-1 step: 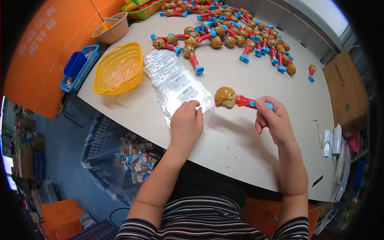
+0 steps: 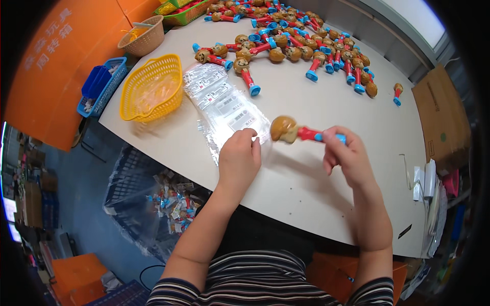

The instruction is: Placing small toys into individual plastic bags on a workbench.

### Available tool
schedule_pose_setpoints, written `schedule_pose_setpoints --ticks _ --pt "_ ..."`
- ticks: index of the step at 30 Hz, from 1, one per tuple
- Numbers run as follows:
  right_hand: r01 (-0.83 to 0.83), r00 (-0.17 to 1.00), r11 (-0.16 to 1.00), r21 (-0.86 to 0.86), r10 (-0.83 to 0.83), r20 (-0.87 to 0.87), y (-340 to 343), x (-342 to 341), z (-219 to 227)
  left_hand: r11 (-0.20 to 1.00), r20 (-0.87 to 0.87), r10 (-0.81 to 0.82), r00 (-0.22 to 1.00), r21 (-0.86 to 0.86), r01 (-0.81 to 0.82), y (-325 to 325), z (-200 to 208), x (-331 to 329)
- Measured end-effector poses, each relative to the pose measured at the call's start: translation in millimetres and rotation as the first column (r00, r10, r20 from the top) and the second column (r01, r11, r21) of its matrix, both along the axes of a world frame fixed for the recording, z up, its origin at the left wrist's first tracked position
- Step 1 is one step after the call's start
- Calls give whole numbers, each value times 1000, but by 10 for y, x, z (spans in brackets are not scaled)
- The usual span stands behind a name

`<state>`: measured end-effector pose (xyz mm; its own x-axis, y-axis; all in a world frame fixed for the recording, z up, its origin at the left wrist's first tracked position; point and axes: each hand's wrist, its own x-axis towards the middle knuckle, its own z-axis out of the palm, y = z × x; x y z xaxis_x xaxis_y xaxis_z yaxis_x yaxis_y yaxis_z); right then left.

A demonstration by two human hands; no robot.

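A toy figure (image 2: pixel 308 134) with a brown head, red body and blue base is in my right hand (image 2: pixel 350 154). The fingers and thumb pinch it near the blue end, and its head points left, above the table. My left hand (image 2: pixel 240 159) lies on the near right end of a fanned stack of transparent plastic bags (image 2: pixel 237 113) with printed labels. Its fingers are curled on a bag's edge, and the figure's head is close to that edge. The left fingertips are partly hidden behind the hand.
Many similar figures (image 2: pixel 301 51) lie heaped on the white table's far side. At left stand a yellow basket (image 2: pixel 176 84), a blue basket (image 2: pixel 113 84) and a tan basket (image 2: pixel 148 41). A lined blue crate (image 2: pixel 130 191) holds bagged figures below the table edge. A cardboard box (image 2: pixel 440 120) stands right.
My right hand has moved slightly left and down with the figure, bringing its head nearer the bags. The left hand has shifted very slightly right.
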<state>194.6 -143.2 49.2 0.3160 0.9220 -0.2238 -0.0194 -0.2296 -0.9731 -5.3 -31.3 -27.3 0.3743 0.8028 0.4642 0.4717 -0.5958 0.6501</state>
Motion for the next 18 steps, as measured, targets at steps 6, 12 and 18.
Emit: schedule_pose_setpoints --ticks 6,12,18 --pt "138 971 990 18 -131 -198 48 -260 -159 998 -70 -26 997 63 31 12 -42 93" --pt "-31 1000 997 -76 31 -1 23 -274 -294 994 -1 -39 999 -104 39 77 -33 39" --pt "-22 989 996 -89 35 146 17 -276 -287 957 108 -32 994 -284 62 128 75 -36"
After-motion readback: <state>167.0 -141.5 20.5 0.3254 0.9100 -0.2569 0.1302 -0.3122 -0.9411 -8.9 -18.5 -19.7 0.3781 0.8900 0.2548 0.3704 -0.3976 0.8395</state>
